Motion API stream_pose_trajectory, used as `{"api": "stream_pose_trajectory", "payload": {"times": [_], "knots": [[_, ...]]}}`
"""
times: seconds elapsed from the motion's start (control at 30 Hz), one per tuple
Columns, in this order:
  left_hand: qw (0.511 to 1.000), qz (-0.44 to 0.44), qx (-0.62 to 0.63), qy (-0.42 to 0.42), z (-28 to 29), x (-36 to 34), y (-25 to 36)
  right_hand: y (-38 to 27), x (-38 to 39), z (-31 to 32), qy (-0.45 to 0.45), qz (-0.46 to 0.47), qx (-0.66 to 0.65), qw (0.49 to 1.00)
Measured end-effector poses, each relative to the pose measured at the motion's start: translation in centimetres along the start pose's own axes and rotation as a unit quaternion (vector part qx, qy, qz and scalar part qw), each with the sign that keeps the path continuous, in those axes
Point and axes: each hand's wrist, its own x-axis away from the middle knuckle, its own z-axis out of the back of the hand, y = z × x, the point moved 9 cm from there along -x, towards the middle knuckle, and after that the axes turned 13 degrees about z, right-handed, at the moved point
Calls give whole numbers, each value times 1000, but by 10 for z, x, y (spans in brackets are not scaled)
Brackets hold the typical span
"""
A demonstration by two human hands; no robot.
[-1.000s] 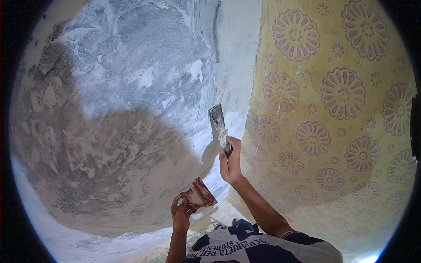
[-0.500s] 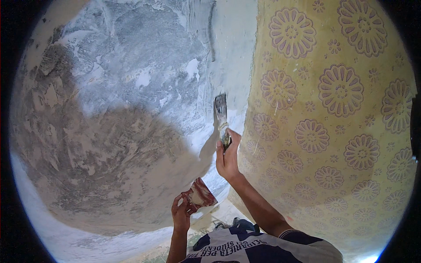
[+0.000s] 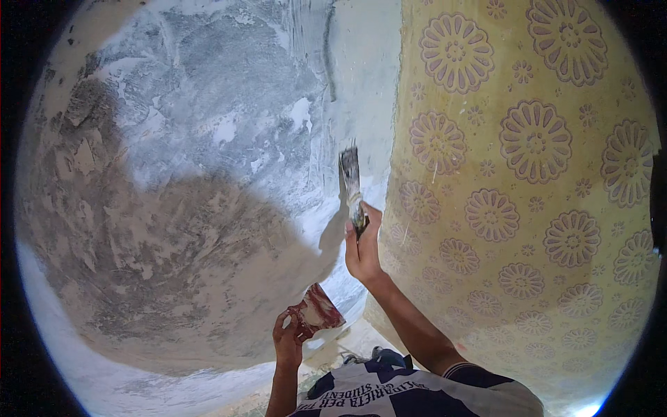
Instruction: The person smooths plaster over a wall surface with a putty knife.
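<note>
Red plate [image 3: 319,311], smeared pale, is clamped in left hand [image 3: 287,340], left forearm [image 3: 283,383] raised, left of patterned wall [image 3: 511,208]. Farther up, putty knife [image 3: 352,182] is gripped upright by right hand [image 3: 364,251] at that wall's left edge, right forearm [image 3: 412,321] slanted up-left. Hands are held apart.

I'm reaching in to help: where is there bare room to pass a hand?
Room shows over the patterned yellow wall, right of the right forearm, and over the patchy gray wall, left of the left hand and reddish plate. It's crowded around the right hand and its flat tool.
</note>
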Motion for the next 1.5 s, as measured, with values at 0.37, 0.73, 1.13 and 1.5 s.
{"api": "stream_pose_trajectory", "payload": {"times": [0.37,0.73,1.13,1.5], "knots": [[1000,2,-12,-28,5,-8,-2,-5,-13,10,19,23,26,999],[997,60,-2,-57,-12,-6,-2,19,120,43,-5,-150,-125,981],[973,110,-19,-202,-84,-27,8,8,164,44,-114,-318,-292,895],[980,103,16,-171,-70,-18,32,26,179,105,-233,-177,-24,956]]}}
